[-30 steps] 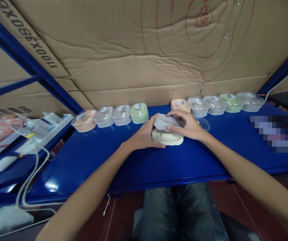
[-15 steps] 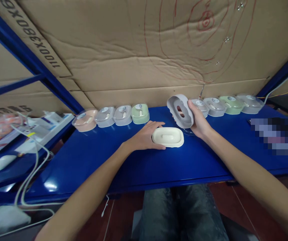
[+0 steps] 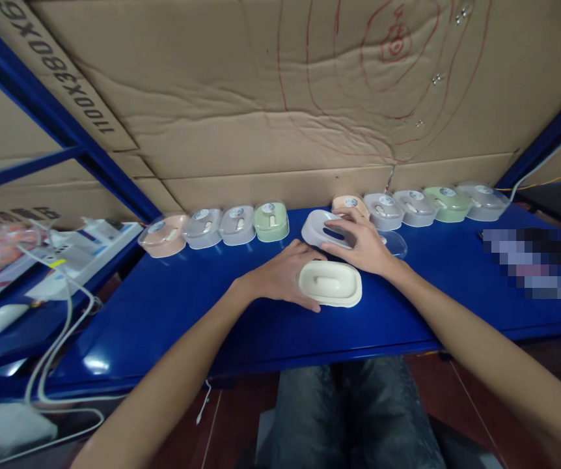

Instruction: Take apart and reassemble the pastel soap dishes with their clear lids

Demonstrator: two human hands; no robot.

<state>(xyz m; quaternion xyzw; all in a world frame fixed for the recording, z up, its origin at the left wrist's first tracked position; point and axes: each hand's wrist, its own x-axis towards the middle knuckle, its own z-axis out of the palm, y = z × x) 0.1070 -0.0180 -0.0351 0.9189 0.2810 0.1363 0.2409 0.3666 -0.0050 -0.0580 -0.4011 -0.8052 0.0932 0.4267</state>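
My left hand [image 3: 284,277] has its thumb and fingers round the left end of a cream oval tray-like part [image 3: 336,284] with a raised bar in its middle. Just behind it, my right hand [image 3: 362,244] grips a lavender-grey oval shell [image 3: 314,229] with a slot in its top. The hand covers the shell's right side. A clear plastic lid [image 3: 394,243] lies on the table, partly behind my right wrist.
Boxes with clear lids line the back of the blue table [image 3: 271,332]: several on the left, including a green one [image 3: 271,221], and several on the right, including a peach one [image 3: 351,204]. White cables [image 3: 68,312] hang at the left. A blurred-out item [image 3: 534,264] lies at right.
My right hand has moved left and turned the lavender-grey shell over, bringing it behind the cream part. The clear lid and the peach box now show more. My left hand keeps the cream part.
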